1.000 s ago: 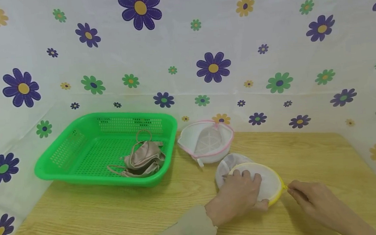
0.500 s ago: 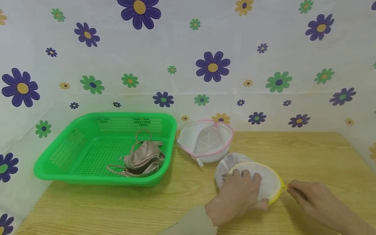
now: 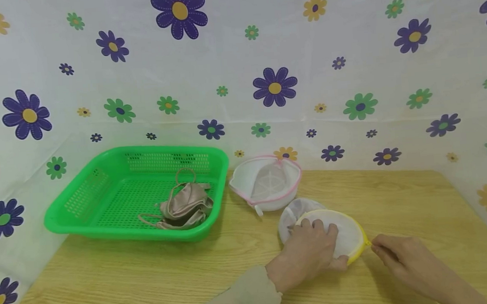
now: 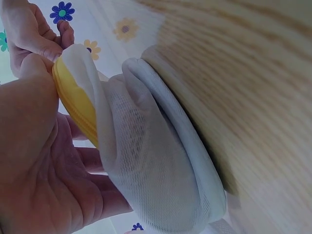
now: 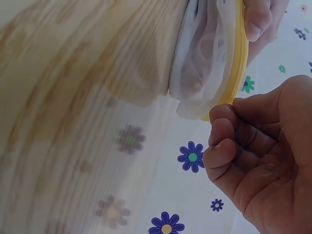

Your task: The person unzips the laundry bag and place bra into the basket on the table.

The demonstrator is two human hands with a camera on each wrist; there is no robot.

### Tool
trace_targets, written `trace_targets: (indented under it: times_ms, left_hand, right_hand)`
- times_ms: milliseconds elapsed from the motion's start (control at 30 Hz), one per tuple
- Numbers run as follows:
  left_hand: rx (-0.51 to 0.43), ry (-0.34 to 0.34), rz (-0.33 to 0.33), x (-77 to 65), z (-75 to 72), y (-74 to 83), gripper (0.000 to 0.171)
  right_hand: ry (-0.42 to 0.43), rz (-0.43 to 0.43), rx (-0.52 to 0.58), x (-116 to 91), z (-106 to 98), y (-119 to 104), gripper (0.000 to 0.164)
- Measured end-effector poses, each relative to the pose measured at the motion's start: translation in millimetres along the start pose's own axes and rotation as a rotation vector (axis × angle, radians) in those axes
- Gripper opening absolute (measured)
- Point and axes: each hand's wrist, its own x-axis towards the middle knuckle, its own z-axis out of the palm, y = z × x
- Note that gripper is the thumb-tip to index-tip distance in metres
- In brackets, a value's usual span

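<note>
A white mesh laundry bag with a yellow zipper round its edge sits on the table. My left hand holds it from above, fingers spread over the top and thumb at the near rim. In the left wrist view the thumb lies by the yellow edge and the other fingers pass behind the bag. At the bag's right end, my right hand pinches the zipper's end between thumb and forefinger; the pull itself is mostly hidden. Something pale shows dimly through the mesh in the right wrist view.
Behind the bag stands a second white mesh bag with a pink zipper, gaping open. To the left is a green plastic basket with a taupe satin bra inside. A flower-print sheet hangs behind the wooden table.
</note>
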Motion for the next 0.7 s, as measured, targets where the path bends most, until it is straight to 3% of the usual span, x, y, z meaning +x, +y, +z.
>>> trace_targets:
  times_ms: [267, 433, 567, 700]
  left_hand:
    - [-0.031, -0.046, -0.004, 1.0, -2.3, -0.5, 0.056]
    - [-0.208, -0.158, -0.011, 2.2, -6.1, -10.2, 0.063]
    - [-0.253, -0.154, 0.076, -1.2, -7.0, -24.0, 0.058]
    - [-0.19, -0.093, 0.164, -6.0, -9.6, -32.8, 0.053]
  right_hand:
    - [0.011, -0.01, 0.008, -1, 1, 3, 0.026]
    - [0.014, 0.005, -0.018, 2, 2, 8, 0.023]
    - [0.055, -0.011, -0.039, 4, 3, 14, 0.024]
    - [0.086, -0.002, -0.066, 6, 2, 18, 0.023]
